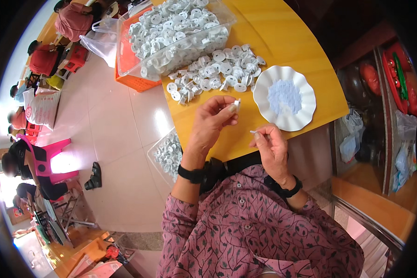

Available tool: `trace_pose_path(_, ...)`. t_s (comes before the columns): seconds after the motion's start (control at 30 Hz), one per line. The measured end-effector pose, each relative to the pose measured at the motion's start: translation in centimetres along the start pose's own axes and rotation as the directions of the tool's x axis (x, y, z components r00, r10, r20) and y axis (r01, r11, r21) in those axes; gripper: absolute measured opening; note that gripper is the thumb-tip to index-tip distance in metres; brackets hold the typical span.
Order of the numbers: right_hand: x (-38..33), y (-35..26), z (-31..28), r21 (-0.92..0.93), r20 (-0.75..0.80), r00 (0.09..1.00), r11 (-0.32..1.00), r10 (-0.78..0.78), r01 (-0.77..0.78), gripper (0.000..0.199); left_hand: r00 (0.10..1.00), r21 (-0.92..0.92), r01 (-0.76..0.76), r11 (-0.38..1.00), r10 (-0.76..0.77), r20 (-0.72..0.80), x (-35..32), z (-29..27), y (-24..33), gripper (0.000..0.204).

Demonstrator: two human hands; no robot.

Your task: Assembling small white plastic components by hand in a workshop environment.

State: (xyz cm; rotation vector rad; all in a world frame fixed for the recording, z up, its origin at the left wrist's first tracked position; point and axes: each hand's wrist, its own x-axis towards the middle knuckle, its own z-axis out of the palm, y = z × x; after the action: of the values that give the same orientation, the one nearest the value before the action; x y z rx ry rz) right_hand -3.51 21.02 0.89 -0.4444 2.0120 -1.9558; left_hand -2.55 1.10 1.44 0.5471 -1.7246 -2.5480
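My left hand (216,118) pinches a small white plastic part (236,104) between thumb and fingertips, just over the table's near side. Close by on the right, my right hand (272,147) is closed on a thin white piece (253,132), too small to make out well. Beyond both hands lies a loose heap of white round plastic parts (224,69). A white scalloped plate (306,113) holding small pale bluish pieces (285,96) stands beyond my right hand.
A clear bin (148,69) heaped with similar parts stands at the table's far left, by an orange crate (139,84). Below the table's left edge is another clear box of parts (169,153). Shelves stand right; several people sit left.
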Motion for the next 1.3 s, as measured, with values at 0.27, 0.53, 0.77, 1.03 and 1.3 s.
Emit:
trace_pose_path(0.27, 0.7, -1.9, 0.8, -0.167, 0.002, 0.955, 0.941, -0.297, 0.293, 0.009, 0.987, -0.664, 0.077, 0.744, 0.039, 0.158, -4.6, -0.2, -3.8, 0.031)
trace_pose_path(0.53, 0.7, -2.2, 1.4, -0.225, 0.038, 0.939, 0.913, -0.342, 0.341, 0.009, 0.99, -0.711, 0.096, 0.696, 0.011, 0.144, -5.6, 0.7, -4.9, 0.032)
trace_pose_path(0.77, 0.6, -2.6, 1.9, -0.278, 0.039, 0.936, 0.896, -0.349, 0.345, 0.01, 0.981, -0.728, 0.099, 0.678, 0.058, 0.188, -5.7, 0.6, -5.1, 0.029)
trace_pose_path(1.03, 0.5, -2.6, 2.0, -0.31, 0.028, 0.935, 0.886, -0.353, 0.344, 0.011, 0.978, -0.717, 0.083, 0.692, 0.08, 0.19, -5.7, 0.5, -5.5, 0.03)
trace_pose_path(1.3, 0.4, -2.6, 2.1, -0.358, 0.038, 0.918, 0.852, -0.394, 0.381, 0.012, 0.988, -0.654, 0.013, 0.756, 0.089, 0.123, -5.9, 1.0, -5.1, 0.028)
